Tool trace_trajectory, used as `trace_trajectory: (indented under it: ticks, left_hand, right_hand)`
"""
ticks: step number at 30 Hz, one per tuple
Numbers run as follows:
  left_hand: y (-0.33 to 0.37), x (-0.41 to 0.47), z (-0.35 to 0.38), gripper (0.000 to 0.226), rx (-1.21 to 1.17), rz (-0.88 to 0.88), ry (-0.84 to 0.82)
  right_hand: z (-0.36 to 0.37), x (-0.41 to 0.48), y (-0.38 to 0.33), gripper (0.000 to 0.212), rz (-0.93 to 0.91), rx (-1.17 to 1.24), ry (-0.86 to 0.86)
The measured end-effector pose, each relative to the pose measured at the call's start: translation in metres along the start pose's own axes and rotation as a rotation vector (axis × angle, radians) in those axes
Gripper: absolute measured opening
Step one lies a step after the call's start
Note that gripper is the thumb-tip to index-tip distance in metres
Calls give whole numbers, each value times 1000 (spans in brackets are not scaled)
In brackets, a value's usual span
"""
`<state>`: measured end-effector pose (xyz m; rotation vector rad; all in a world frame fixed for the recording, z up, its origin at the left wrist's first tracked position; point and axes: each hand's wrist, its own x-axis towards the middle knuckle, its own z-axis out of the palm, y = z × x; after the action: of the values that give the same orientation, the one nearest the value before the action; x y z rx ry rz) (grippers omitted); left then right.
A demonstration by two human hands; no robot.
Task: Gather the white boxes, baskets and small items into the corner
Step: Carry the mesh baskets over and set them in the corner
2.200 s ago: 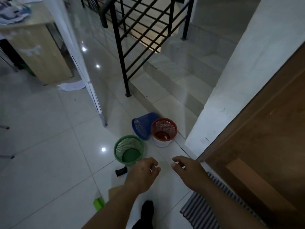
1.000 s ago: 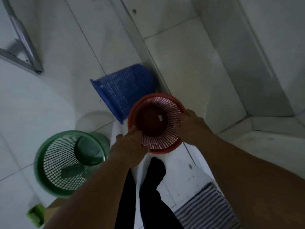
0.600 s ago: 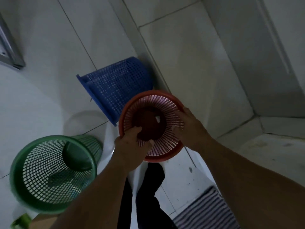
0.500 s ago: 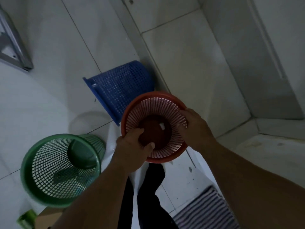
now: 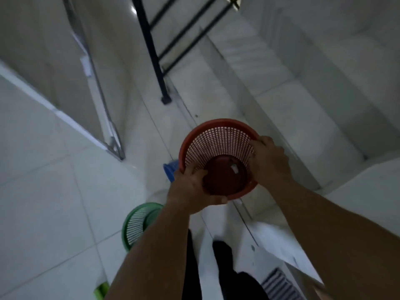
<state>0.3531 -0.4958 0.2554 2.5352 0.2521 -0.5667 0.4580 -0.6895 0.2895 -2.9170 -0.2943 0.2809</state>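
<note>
Round red mesh basket point(image 5: 216, 144) held by both hands above a glossy tiled floor point(image 5: 54, 191).

The plastic rim is gripped at 7 o'clock by the left hand point(image 5: 190, 191) and at 3 o'clock by the right hand point(image 5: 268, 161), fingers curled round it. One small white item point(image 5: 234, 168) is seen on the solid round bottom. Three latticed baskets are counted: the red one, a blue basket point(image 5: 171, 169) largely hidden at its 9 o'clock, and a green basket point(image 5: 136, 224) on the floor at 7 o'clock, whose contents cannot be made out.

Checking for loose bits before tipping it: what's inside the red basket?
On the bottom of the red basket lies one small pale scrap. The left hand hides part of the near side.
</note>
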Motion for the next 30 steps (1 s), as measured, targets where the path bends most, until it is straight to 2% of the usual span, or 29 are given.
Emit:
trace_trajectory:
  ticks: [4, 8, 12, 16, 19, 23, 30]
  left_hand:
    - [18, -40, -68, 114, 5, -91, 145]
    - [20, -92, -110, 118, -14, -205, 300]
    - [-6, -170, -135, 112, -44, -318, 501]
    - [-48, -281, -133, 108, -61, -492, 661]
    - [-81, -391, -109, 109, -89, -676, 752]
    - [-109, -560, -49, 109, -85, -941, 857]
    - [-103, -831, 90, 111, -90, -1366, 957]
  right_hand:
    - [-78, -1, -40, 46, -187, 48, 71]
    - [-125, -12, -88, 45, -352, 94, 105]
    - [-144, -46, -159, 45, -528, 86, 143]
    - [-137, -110, -242, 43, -799, 69, 131]
    - [-119, -195, -312, 44, -1001, 105, 64]
    - [-82, -350, -387, 46, -1255, 148, -28]
    - [-10, -645, -439, 45, -1657, 190, -274]
